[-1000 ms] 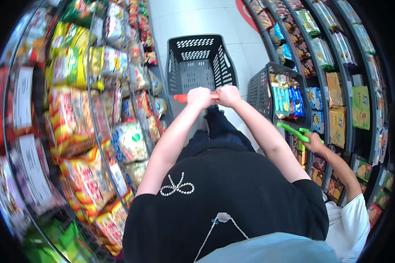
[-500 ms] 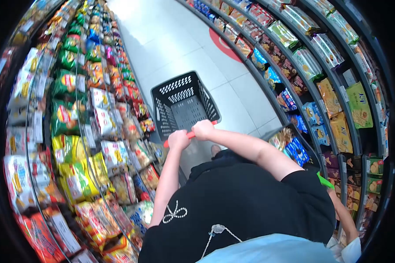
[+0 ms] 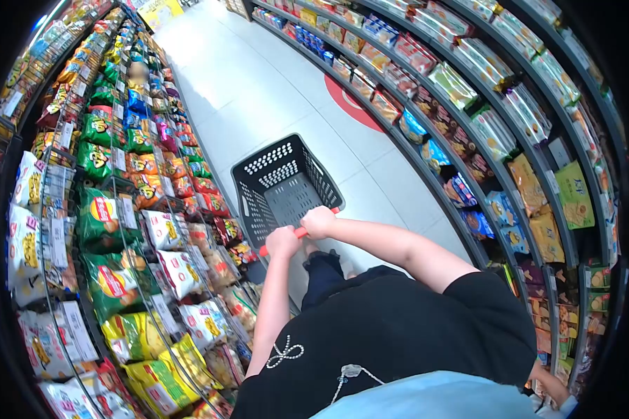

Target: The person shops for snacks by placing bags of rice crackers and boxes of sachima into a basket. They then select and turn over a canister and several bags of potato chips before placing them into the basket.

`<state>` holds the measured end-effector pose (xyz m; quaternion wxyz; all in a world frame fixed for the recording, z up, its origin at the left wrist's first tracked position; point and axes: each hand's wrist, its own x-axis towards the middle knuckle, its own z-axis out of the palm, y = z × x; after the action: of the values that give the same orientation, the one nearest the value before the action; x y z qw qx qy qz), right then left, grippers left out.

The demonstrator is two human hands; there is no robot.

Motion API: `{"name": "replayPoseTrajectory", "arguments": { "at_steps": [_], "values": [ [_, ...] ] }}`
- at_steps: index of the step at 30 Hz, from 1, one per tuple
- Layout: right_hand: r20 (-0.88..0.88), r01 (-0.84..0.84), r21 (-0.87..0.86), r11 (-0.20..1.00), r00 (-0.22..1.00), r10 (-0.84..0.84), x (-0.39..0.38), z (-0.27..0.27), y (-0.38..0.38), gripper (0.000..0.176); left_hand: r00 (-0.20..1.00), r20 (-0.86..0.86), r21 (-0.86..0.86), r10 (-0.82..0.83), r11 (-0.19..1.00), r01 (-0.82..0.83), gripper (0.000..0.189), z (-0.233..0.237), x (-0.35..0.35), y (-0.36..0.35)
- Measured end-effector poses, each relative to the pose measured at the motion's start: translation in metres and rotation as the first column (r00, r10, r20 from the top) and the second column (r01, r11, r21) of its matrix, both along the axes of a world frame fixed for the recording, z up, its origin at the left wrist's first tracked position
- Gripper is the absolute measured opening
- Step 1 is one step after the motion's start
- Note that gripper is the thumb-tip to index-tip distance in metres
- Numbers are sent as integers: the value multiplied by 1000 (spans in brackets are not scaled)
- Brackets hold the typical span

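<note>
In front of my body is a black shopping basket with perforated walls, nothing visible inside it. Across its near end runs a red handle bar. My left hand is wrapped round the bar, left of its middle. Close beside it, a little farther right and forward, my right hand grips the same bar. Both fists are closed, backs of the hands up. What supports the basket underneath is hidden from this angle.
Shelves of snack bags line the left side, price tags along their rails. On the right, curved shelves hold packaged biscuits. Pale floor tiles with a red round marking lie between. Another person's arm shows at lower right.
The shelves have shifted backward past me as I move along the aisle, both hands still on the bar. A second basket with packets at my right has left view, and the other person's arm sits lower.
</note>
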<state>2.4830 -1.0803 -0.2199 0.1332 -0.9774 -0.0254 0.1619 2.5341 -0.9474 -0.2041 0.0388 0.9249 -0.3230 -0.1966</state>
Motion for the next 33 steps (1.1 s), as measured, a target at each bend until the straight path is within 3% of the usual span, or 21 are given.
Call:
{"name": "replayPoseTrajectory", "arguments": {
  "at_steps": [15, 19, 33],
  "values": [
    [20, 20, -81, 996, 1000, -18, 142, 8, -56, 22, 998, -46, -54, -49, 997, 47, 20, 0, 145, -56],
    [-61, 30, -86, 996, 998, -35, 173, 14, -66, 23, 997, -58, -66, -53, 997, 50, 19, -3, 176, -66],
    [39, 9, -52, 999, 999, -7, 299, 4, -117, 26, 997, -55, -28, -50, 998, 49, 19, 11, 299, -117]
  ]
}}
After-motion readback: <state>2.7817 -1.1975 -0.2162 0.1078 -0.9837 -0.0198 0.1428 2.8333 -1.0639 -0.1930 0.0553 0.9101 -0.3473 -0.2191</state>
